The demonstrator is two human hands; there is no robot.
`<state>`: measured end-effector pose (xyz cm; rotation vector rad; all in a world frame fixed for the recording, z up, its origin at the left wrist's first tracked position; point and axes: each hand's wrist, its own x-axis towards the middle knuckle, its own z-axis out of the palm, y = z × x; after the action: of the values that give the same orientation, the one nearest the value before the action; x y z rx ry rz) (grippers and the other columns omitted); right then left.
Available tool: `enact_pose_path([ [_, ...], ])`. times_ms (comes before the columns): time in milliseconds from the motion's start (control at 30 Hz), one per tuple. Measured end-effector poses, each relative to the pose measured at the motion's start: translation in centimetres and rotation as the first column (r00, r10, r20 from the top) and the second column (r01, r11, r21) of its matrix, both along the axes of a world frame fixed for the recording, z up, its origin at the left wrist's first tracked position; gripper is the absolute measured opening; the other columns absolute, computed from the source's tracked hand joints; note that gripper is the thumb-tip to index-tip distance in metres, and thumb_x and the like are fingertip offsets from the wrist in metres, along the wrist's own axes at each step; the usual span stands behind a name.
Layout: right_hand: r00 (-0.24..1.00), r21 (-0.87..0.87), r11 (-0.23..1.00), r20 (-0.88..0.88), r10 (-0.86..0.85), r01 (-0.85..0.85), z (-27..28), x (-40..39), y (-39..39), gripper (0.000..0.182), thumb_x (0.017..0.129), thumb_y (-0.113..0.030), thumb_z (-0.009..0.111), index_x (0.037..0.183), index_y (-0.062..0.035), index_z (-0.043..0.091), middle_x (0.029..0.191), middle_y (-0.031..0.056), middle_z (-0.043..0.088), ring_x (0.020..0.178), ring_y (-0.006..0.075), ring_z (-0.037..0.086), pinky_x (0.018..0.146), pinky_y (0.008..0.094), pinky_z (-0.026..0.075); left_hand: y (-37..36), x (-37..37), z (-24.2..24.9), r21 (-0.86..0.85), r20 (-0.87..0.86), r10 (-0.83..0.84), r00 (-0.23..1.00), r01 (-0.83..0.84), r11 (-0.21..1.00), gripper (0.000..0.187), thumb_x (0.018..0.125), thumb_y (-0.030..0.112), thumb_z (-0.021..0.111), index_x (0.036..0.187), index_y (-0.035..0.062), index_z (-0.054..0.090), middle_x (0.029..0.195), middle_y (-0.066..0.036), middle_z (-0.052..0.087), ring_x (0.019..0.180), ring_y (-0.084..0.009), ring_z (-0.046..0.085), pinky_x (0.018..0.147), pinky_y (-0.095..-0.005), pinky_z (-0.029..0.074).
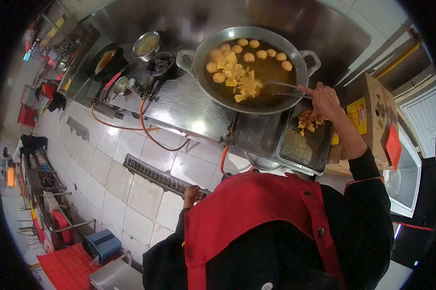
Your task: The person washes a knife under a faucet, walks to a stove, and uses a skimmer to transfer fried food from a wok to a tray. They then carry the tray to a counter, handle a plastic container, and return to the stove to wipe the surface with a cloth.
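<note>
My right hand is closed around the handle end of metal tongs, with both arms reaching over the rim of a wide two-handled pan. The tongs' tips meet a cluster of yellow, folded fried pieces in the oil. Several round golden balls float along the pan's far and left sides. Below my right hand, browned fried pieces lie on a draining tray. My left hand hangs low by my body, away from the stove; its fingers are too small and dark to make out.
Left of the pan are a burner, a metal bowl, a dark frying pan and small metal cups. Orange gas hoses hang below the counter. A cardboard box stands at the right. A floor drain grate lies below.
</note>
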<state>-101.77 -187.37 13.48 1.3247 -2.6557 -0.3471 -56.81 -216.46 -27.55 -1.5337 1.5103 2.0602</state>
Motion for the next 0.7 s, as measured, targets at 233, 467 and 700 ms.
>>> enact_pose_path([
  [233, 0.989, -0.017, 0.989, 0.006, 0.149, -0.149, -0.6, -1.5, -1.3, 0.055, 0.061, -0.005, 0.051, 0.112, -0.0243, 0.046, 0.075, 0.0161, 0.048, 0.06, 0.0274, 0.051, 0.053, 0.0356, 0.041, -1.2, 1.7, -3.9, -0.192, -0.032, -0.116, 0.993, 0.108, 0.975, 0.02, 0.074, 0.023, 0.044, 0.069, 0.0064, 0.055, 0.055, -0.006, 0.054, 0.044, -0.0162, 0.052, 0.037, -0.0301, 0.04],
  [467, 0.989, 0.092, 0.985, 0.026, 0.143, -0.145, -2.1, -1.7, -3.8, 0.055, 0.065, -0.008, 0.053, 0.116, -0.0242, 0.042, 0.077, 0.0157, 0.05, 0.063, 0.0254, 0.052, 0.052, 0.0337, 0.042, -0.2, 0.7, -0.1, -0.09, -0.007, -0.026, 1.0, 0.026, 0.996, 0.02, 0.074, 0.024, 0.047, 0.07, 0.0059, 0.055, 0.055, -0.004, 0.053, 0.045, -0.0157, 0.052, 0.036, -0.0298, 0.039],
  [700, 0.984, 0.052, 0.983, 0.039, 0.176, -0.178, -3.0, -1.4, -5.6, 0.056, 0.068, -0.017, 0.057, 0.119, -0.0241, 0.036, 0.078, 0.0139, 0.051, 0.064, 0.0243, 0.055, 0.054, 0.0346, 0.043, 1.0, 0.7, 1.3, -0.053, 0.01, -0.067, 0.998, 0.068, 0.996, 0.025, 0.074, 0.024, 0.05, 0.091, 0.0064, 0.056, 0.065, -0.006, 0.055, 0.045, -0.0148, 0.052, 0.036, -0.0285, 0.039],
])
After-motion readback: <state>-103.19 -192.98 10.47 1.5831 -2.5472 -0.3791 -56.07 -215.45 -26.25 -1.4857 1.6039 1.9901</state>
